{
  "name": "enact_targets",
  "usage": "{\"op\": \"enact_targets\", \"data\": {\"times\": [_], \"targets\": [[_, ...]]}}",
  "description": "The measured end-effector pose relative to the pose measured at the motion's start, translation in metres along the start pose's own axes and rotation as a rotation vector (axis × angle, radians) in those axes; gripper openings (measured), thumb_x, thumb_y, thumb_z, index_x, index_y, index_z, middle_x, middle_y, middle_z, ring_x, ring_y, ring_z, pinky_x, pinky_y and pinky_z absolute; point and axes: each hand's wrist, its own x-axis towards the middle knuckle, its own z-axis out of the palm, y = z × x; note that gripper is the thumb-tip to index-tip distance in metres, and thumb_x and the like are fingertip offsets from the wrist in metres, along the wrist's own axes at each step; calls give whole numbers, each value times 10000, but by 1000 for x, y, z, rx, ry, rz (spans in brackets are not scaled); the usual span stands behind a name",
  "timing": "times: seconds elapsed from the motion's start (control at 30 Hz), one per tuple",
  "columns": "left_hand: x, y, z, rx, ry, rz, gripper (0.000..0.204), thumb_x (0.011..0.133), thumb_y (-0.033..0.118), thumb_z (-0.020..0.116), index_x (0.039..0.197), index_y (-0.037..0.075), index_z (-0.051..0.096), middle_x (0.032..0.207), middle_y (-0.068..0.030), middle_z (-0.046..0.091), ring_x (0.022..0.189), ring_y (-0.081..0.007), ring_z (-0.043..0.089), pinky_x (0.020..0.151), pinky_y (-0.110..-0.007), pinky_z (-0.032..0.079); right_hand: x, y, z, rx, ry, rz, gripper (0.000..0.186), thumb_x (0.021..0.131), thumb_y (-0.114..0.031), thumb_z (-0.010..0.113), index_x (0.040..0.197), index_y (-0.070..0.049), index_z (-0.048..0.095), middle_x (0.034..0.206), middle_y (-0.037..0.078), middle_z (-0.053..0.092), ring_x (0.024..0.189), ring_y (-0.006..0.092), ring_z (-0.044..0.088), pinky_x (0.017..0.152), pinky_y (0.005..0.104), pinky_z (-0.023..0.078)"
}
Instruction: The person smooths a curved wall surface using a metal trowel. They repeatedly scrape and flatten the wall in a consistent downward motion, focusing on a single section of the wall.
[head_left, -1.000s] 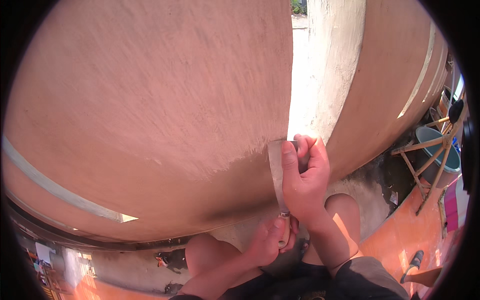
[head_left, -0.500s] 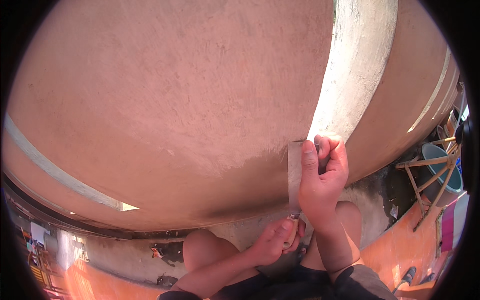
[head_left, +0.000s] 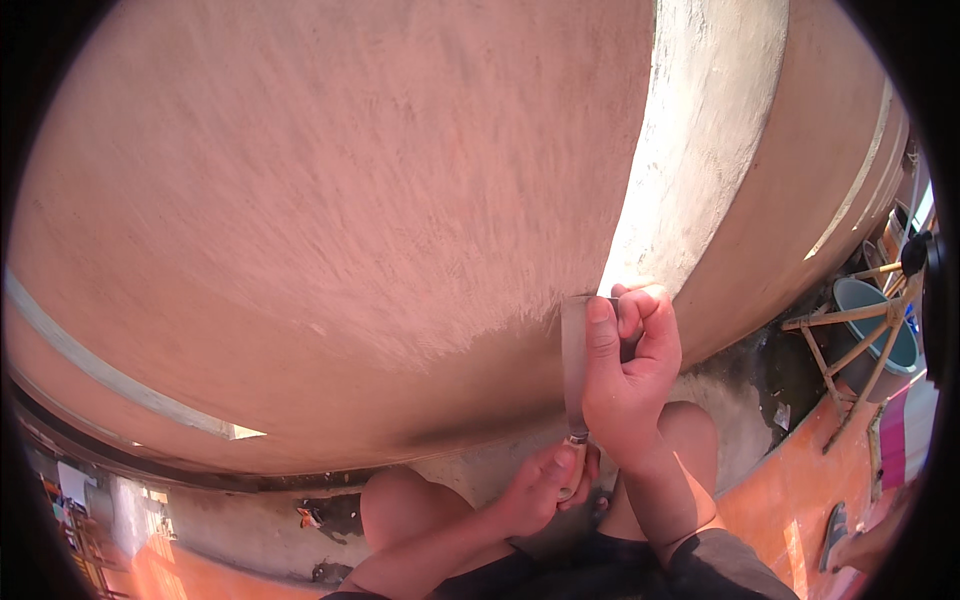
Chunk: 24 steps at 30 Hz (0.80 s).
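Note:
A putty knife (head_left: 574, 365) with a metal blade and wooden handle stands nearly upright between my hands, wide end up. My left hand (head_left: 540, 490) is closed around its handle, low between my knees. Higher up, my right hand (head_left: 630, 360) pinches the blade near its wide end, thumb on the near face and fingers curled behind. Just beyond is a large pinkish plastered surface (head_left: 350, 200), with a damp, darker band low down. The blade's top edge is close to this surface; I cannot tell whether they touch. My right fingers hide part of the blade.
A bright, pale strip (head_left: 700, 140) runs up the surface on the right. Beyond my right knee, a blue-green tub (head_left: 875, 315) stands behind a wooden frame (head_left: 850, 365). Another person's sandaled foot (head_left: 835, 540) is on the orange floor (head_left: 770, 510) at lower right.
The view has shifted slightly, so both hands and the putty knife appear a little further left and lower. My grip looks the same. The other person's foot and leg show more.

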Motion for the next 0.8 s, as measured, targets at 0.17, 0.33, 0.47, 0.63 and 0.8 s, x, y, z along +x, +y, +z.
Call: {"op": "enact_targets", "data": {"times": [0.17,0.33,0.47,0.63,0.8], "targets": [[-7,-2,2,-34,-17,-62,515,1045,518,260,1016,58,490,632,-17,453,547,-80,372,549,-230,347,-11,0,-2,-49,-23,43,252,924,-11,611,784,-70,410,770,-14,365,715,80,352,887,261,404],[-2,-7,6,-85,-25,-48,524,1046,515,257,1004,52,499,639,-11,433,564,-81,381,580,-252,380,-6,-1,-5,53,-23,125,249,939,-36,616,798,-71,413,773,-26,365,711,70,349,853,254,409],[-1,-4,3,-147,64,-44,527,1048,511,264,984,46,503,639,-5,426,552,-84,375,573,-259,377,-11,3,-1,204,-28,230,193,949,-72,630,874,-66,451,800,-38,409,740,70,391,806,245,406],[-1,-11,-8,-97,28,40,498,1058,482,268,954,53,498,622,7,404,522,-80,370,517,-246,337,-24,1,-1,-21,-32,115,340,975,-138,599,1230,-74,383,954,29,517,776,87,504,750,215,416],[-7,-11,-6,-100,51,78,493,1065,463,242,933,55,486,609,14,381,517,-79,373,492,-251,339,-52,-20,-8,197,-92,384,602,990,-160,551,1438,-93,154,998,107,572,714,156,580,785,304,469]]}}
